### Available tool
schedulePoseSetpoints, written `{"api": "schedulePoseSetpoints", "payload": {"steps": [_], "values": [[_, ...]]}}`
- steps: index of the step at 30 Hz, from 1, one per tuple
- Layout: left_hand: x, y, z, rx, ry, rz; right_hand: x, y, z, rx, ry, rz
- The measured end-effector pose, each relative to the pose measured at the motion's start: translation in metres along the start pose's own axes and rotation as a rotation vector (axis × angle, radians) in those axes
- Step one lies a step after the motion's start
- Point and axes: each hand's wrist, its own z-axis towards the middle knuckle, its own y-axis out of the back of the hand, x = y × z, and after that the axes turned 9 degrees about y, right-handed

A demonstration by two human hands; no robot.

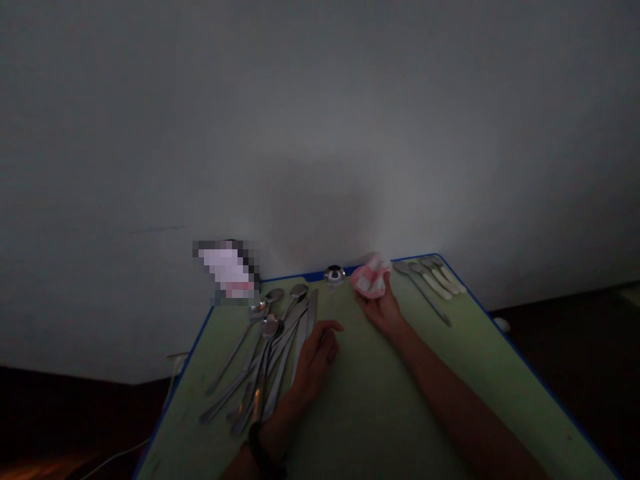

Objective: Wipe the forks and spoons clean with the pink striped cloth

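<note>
My right hand (pixel 381 308) grips a crumpled pink and white cloth (pixel 371 279) near the table's far edge. Its fingers are partly hidden behind the cloth. My left hand (pixel 319 355) is over the table beside the cutlery, index finger stretched out and the other fingers loosely bent, with nothing visible in it. Between and beyond the hands stands a small, shiny, rounded metal piece (pixel 335 274) with a pale streak below it; its kind is unclear. Left of my left hand lies a loose pile of metal spoons (pixel 271 325) and knives (pixel 313 308).
Several forks with white handles (pixel 439 283) lie at the table's far right, beside one all-metal fork (pixel 425 297). A blurred-out phone-like object (pixel 230 270) leans at the far left corner. The green table (pixel 380 413) has a blue edge and meets a grey wall (pixel 320 133).
</note>
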Motion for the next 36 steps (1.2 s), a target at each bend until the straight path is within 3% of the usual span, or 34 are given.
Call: {"api": "schedulePoseSetpoints", "payload": {"steps": [2, 7, 14, 17, 23, 30, 36], "values": [[0.0002, -0.0007, 0.0007, 0.029, 0.013, 0.037, -0.0001, 0.0004, 0.0013, 0.000, -0.030, -0.026], [-0.0003, -0.0010, 0.0017, 0.215, 0.051, 0.244, -0.0005, 0.0005, 0.0044, 0.137, -0.169, -0.031], [0.0029, 0.0029, 0.0071, 0.260, 0.104, 0.166, -0.0015, -0.0028, 0.0038, 0.076, -0.217, 0.037], [0.0034, 0.0027, 0.0072, 0.264, 0.120, 0.133, -0.0016, -0.0020, 0.0045, 0.027, -0.213, 0.002], [0.0022, 0.0006, 0.0056, 0.201, 0.090, 0.080, 0.0008, 0.0017, 0.0048, 0.052, -0.185, -0.055], [0.0069, -0.0002, 0.0076, 0.160, 0.087, 0.097, 0.0009, -0.0074, -0.0014, 0.337, -0.111, -0.098], [0.0055, 0.0006, 0.0068, 0.202, 0.070, 0.144, -0.0014, -0.0022, -0.0011, 0.338, -0.096, -0.154]]}}
